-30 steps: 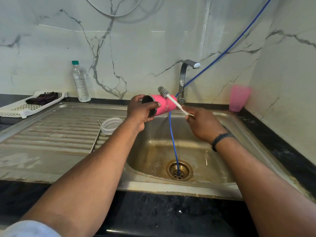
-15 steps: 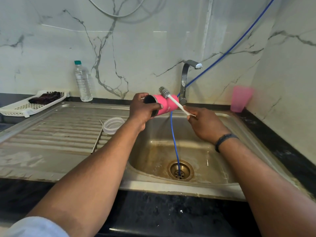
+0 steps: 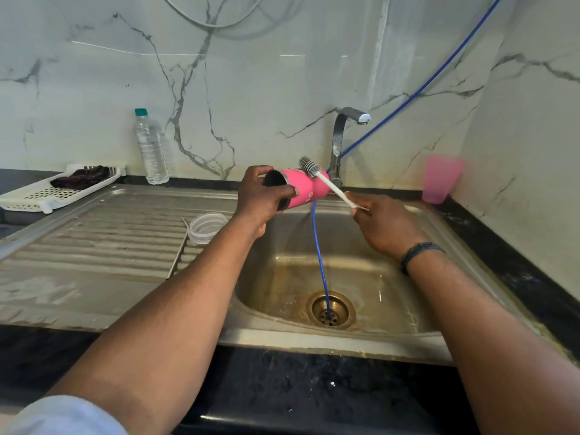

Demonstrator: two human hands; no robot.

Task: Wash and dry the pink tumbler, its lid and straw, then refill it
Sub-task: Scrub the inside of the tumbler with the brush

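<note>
Veined marble walls (image 3: 282, 89), black countertop (image 3: 314, 387).

The left hand (image 3: 258, 197) grips the pink tumbler (image 3: 303, 188) on its side above the sink (image 3: 314, 268), open mouth toward the drainboard, while the right hand (image 3: 381, 221) pinches the white handle of a brush (image 3: 326, 180) whose bristles lie against the tumbler's upper side. Behind the sink stands the tap (image 3: 340, 142), and a blue hose (image 3: 320, 255) hangs past it down into the drain (image 3: 331, 310). Left of the sink on the drainboard lie the clear lid (image 3: 207, 228) and straw (image 3: 178, 249), farther left a bottle (image 3: 150, 147) and white tray (image 3: 40, 191); right of it stands 1 pink cup (image 3: 441, 178).
</note>
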